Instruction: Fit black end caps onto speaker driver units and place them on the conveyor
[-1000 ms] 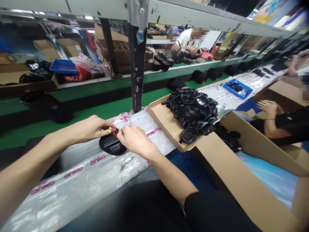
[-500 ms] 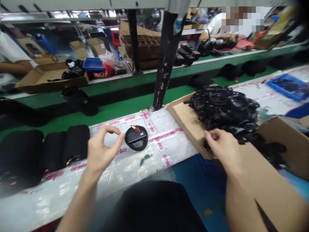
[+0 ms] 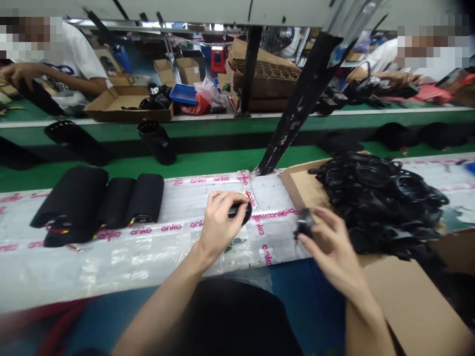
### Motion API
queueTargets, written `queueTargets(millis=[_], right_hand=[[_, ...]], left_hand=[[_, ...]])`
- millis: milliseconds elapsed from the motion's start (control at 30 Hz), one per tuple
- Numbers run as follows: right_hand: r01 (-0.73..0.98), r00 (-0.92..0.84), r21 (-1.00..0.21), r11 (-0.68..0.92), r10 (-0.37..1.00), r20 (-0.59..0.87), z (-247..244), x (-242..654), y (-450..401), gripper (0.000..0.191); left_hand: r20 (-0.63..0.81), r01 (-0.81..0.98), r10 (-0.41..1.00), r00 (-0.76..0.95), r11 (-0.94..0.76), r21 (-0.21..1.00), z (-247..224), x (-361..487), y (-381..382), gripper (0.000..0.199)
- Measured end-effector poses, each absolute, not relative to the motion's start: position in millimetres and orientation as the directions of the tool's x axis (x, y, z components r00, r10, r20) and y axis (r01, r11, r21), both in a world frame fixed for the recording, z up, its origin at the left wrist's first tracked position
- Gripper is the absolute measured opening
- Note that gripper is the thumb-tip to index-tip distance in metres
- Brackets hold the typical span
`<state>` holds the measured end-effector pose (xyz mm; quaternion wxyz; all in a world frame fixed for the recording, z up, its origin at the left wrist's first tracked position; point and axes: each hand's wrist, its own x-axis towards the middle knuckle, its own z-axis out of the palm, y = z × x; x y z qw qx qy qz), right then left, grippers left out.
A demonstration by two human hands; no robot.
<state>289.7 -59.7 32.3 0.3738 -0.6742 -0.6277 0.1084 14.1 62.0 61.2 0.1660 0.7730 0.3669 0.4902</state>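
I have the left hand closed in a narrow grip over a round black disc, with the thumb and fingers wrapped across its top. The disc sits near the middle of a clear plastic sheet printed with pink "onko" lettering. A bit of coloured wire shows at the disc's far edge, too small for me to trace. The right hand is also in a narrow grip, its fingertips pinching a small dark piece. That piece is a little blurred, so I cannot make out its shape. It is just beside a heap of black plastic rings in a cardboard tray.

To my mind, the left hand does best keeping the disc pressed flat on the sheet, so it cannot slide, with the fingers off the wire. The small piece is safest held firmly at the fingertips and clear of the heap, where its edges could snag the rings.

Three black padded sleeves lie on the sheet further left. Beyond the green bench, a co-worker's hand rests on a black item.
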Motion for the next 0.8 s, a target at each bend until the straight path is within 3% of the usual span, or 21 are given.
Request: queueTargets(millis=[100, 200, 367, 433, 500, 600, 700, 800], right_hand=[[0.727, -0.105, -0.669, 0.154, 0.988, 0.114, 15.2, 244.4, -43.8, 0.013], [0.754, -0.245, -0.619, 0.220, 0.969, 0.046, -9.2, 216.8, -33.5, 0.005], [0.815, -0.161, -0.550, 0.182, 0.983, 0.087, -25.5, 204.5, -24.3, 0.066], [0.794, -0.165, -0.579, 0.183, 0.983, 0.084, -23.9, 209.8, -19.2, 0.072], [0.676, -0.158, -0.721, 0.150, 0.986, 0.056, -18.4, 220.4, -12.4, 0.066], [0.296, -0.037, -0.954, 0.038, 0.999, 0.028, -3.3, 235.7, 0.3, 0.057], [-0.088, 0.099, -0.996, 0.018, 0.995, 0.010, 15.0, 234.2, 15.1, 0.062], [-0.204, 0.139, -0.978, 0.041, 0.990, 0.013, 28.8, 216.6, 30.0, 0.068]], left_hand=[[0.660, 0.381, 0.714, 0.235, -0.692, 0.614, 56.1, 15.7, 60.7, 0.015], [0.705, 0.384, 0.684, 0.190, -0.712, 0.588, 52.0, 18.4, 62.0, 0.011], [0.688, 0.345, 0.722, 0.070, -0.665, 0.662, 43.1, 24.9, 64.9, 0.014], [0.671, 0.321, 0.741, 0.029, -0.642, 0.696, 40.2, 25.5, 64.8, 0.016], [0.680, 0.303, 0.732, 0.036, -0.657, 0.691, 38.6, 25.1, 64.0, 0.014], [0.687, 0.293, 0.724, 0.060, -0.671, 0.681, 36.6, 25.9, 62.2, 0.009], [0.632, 0.304, 0.775, -0.020, -0.597, 0.742, 34.2, 29.4, 61.5, 0.018], [0.650, 0.341, 0.759, -0.038, -0.602, 0.722, 35.3, 31.3, 62.0, 0.016]])
